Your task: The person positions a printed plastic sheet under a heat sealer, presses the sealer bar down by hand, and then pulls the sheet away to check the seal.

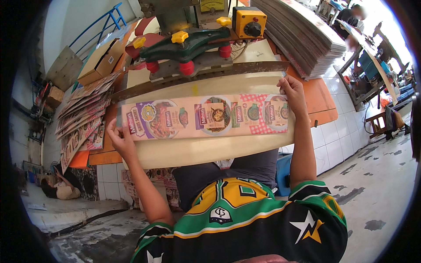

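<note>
A long printed strip [188, 127] with food pictures and a red checked pattern lies flat across the cream board [210, 147] in front of me. My left hand [122, 141] is closed at its left end, thumb and fingers at the lower corner. At the upper right corner my right hand [292, 93] pinches the edge, where a bit of clear film seems to show. Just beyond the strip runs a long dark metal bar [258, 67] of a press. Above that bar sits a dark green clamp [186, 49] with yellow knobs and red feet.
Printed strips [83, 111] are heaped at the left, near an open cardboard box [100, 61]. A tall stack of flat sheets [298, 35] stands at back right. A yellow control box [249, 23] is beside the clamp. Other people [349, 17] are in the background.
</note>
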Available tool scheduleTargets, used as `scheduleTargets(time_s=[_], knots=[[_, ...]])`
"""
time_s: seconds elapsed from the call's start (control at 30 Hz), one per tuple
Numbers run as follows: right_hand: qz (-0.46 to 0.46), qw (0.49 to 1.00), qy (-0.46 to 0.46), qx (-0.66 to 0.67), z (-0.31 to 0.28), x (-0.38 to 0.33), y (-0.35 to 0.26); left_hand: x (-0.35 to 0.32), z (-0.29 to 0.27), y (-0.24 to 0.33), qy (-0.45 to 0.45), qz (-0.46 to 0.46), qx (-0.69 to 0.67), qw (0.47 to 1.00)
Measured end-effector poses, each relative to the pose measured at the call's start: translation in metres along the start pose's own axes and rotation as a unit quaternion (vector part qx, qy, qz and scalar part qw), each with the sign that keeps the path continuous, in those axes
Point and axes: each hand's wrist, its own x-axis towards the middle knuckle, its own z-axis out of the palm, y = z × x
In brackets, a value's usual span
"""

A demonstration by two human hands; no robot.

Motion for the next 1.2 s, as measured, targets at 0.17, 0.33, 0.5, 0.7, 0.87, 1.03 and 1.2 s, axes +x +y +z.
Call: scheduleTargets(time_s=[0.17, 0.33, 0.5, 0.7, 0.87, 1.03, 1.2], knots=[[0.147, 0.986, 0.023, 0.073, 0.007, -0.014, -0.025, -0.038, -0.030, -0.006, 0.056, -0.067, -0.096, 0.992], [0.160, 0.959, -0.051, 0.227, 0.029, -0.069, -0.063, -0.082, -0.055, 0.025, 0.158, -0.175, -0.135, 0.962], [0.187, 0.907, -0.184, 0.328, 0.044, -0.098, -0.074, -0.090, -0.094, 0.014, 0.207, -0.127, -0.157, 0.957], [0.190, 0.929, -0.251, 0.193, 0.044, -0.105, -0.066, -0.074, -0.135, -0.010, 0.138, -0.125, -0.054, 0.981], [0.026, 0.956, -0.285, 0.067, 0.053, -0.106, -0.091, -0.071, -0.123, 0.026, 0.122, -0.044, 0.165, 0.978], [-0.086, 0.927, -0.366, -0.012, 0.090, -0.118, -0.125, -0.098, -0.052, 0.107, -0.029, 0.108, -0.030, 0.993], [-0.077, 0.926, -0.369, -0.021, 0.131, -0.139, -0.139, -0.107, -0.002, 0.190, -0.304, 0.262, -0.038, 0.915]])
